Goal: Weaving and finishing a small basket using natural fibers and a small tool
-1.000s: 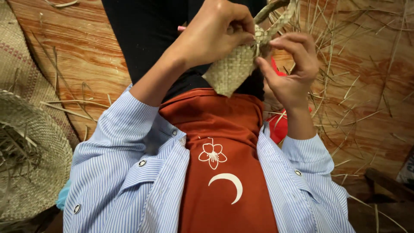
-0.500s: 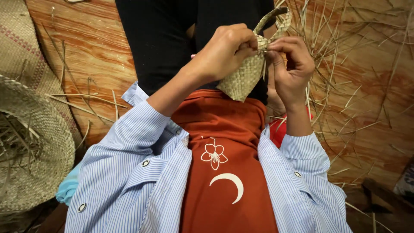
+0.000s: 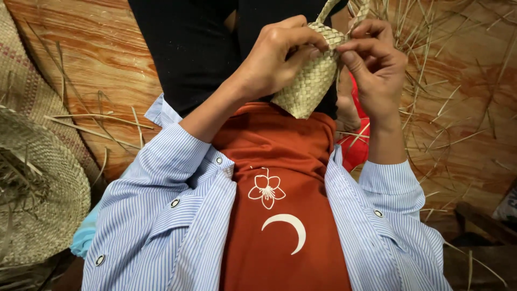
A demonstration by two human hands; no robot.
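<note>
A small woven straw basket (image 3: pixel 309 86) with a looped handle hangs above my lap, its pointed bottom toward my orange shirt. My left hand (image 3: pixel 274 56) grips its upper rim from the left, thumb and fingers pinched on the weave. My right hand (image 3: pixel 374 64) pinches the rim from the right, close to the handle's base. Both sleeves are blue-striped and rolled at the forearm.
A large woven straw hat or basket (image 3: pixel 37 188) lies at the left. Loose straw strips (image 3: pixel 447 108) are scattered over the wooden floor (image 3: pixel 97 48) at the right. A red object (image 3: pixel 358 145) sits by my right side, and a dark wooden piece (image 3: pixel 484 226) at lower right.
Both hands have drawn closer together on the basket's rim, and the basket has turned slightly. The view has shifted a little.
</note>
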